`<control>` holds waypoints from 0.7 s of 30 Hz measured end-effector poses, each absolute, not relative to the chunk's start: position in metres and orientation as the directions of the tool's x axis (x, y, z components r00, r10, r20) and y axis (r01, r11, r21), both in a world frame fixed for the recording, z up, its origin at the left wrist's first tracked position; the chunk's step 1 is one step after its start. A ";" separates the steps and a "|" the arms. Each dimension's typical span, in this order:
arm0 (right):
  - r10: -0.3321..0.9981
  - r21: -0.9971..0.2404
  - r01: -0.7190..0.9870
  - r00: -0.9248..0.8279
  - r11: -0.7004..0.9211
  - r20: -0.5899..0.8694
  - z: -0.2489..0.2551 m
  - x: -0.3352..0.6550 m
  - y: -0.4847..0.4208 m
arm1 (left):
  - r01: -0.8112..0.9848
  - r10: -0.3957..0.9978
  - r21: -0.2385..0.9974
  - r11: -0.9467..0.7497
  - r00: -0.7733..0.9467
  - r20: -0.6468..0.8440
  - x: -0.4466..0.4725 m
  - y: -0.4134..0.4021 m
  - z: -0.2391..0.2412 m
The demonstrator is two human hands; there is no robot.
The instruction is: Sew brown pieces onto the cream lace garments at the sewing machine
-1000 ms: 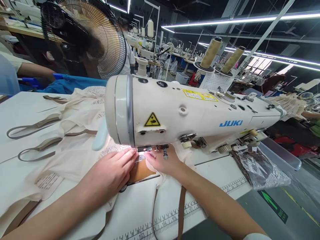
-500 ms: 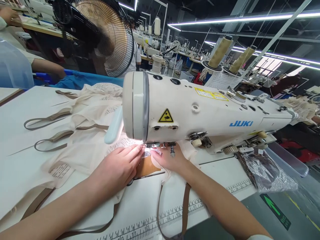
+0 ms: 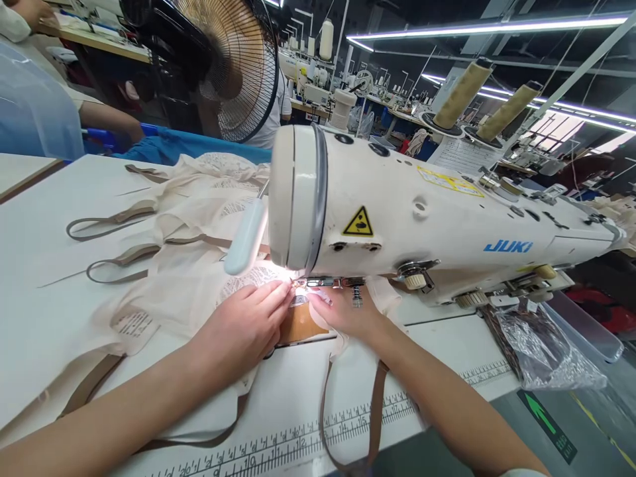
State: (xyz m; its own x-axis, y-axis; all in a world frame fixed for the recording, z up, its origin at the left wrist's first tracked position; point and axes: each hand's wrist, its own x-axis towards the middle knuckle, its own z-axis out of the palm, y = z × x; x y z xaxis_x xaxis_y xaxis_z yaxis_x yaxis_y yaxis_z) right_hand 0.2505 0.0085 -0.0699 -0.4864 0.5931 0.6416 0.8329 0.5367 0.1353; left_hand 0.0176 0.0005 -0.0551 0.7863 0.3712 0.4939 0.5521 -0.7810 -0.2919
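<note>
- Nearest, below both hands, a black-printed measuring scale (image 3: 288,445) is running along the edge of the white flat tabletop (image 3: 32,258); below the right hand, a flat brown fabric strap (image 3: 376,411) is trailing across it.
- The left hand (image 3: 251,321) is lying palm-down, fingers extended and close together, tips pressing on cloth; its thumb is not showing, so any pinch cannot be told.
- The right hand (image 3: 348,311) is reaching under the machine, thumb against the cloth's edge, fingers hidden; its grip cannot be told.
- The sheer cream lace-panelled cloth (image 3: 173,291) is passing under the fingertips, its bulk spreading leftward of the left hand, the nearer one. Its long axis, judging by the folds, is running leftward and slightly nearer, the lace end pointing right, toward the fingertips.
- Just above the fingertips, a cream metal sewing machine (image 3: 447,199) is extending rightward.
- Far beyond the left hand, a black wire-caged fan (image 3: 238,66) is standing.
</note>
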 end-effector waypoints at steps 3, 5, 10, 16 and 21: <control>0.551 0.209 0.825 -0.518 0.526 0.654 -0.070 0.253 0.005 | 0.554 0.380 -0.284 -0.783 0.786 0.487 0.017 0.001 -0.055; 0.556 0.286 0.811 -0.565 0.510 0.610 -0.067 0.256 0.002 | 0.561 0.385 -0.284 -0.777 0.781 0.491 0.018 0.001 -0.056; 0.608 0.376 0.778 -0.628 0.503 0.487 -0.051 0.256 -0.008 | 0.569 0.374 -0.281 -0.773 0.766 0.522 0.020 0.002 -0.055; 0.653 0.398 0.749 -0.660 0.530 0.372 -0.039 0.248 -0.017 | 0.578 0.407 -0.240 -0.780 0.759 0.507 0.020 -0.001 -0.052; 0.629 0.444 0.711 -0.697 0.546 0.343 -0.034 0.245 -0.019 | 0.600 0.430 -0.271 -0.753 0.759 0.488 0.019 -0.008 -0.054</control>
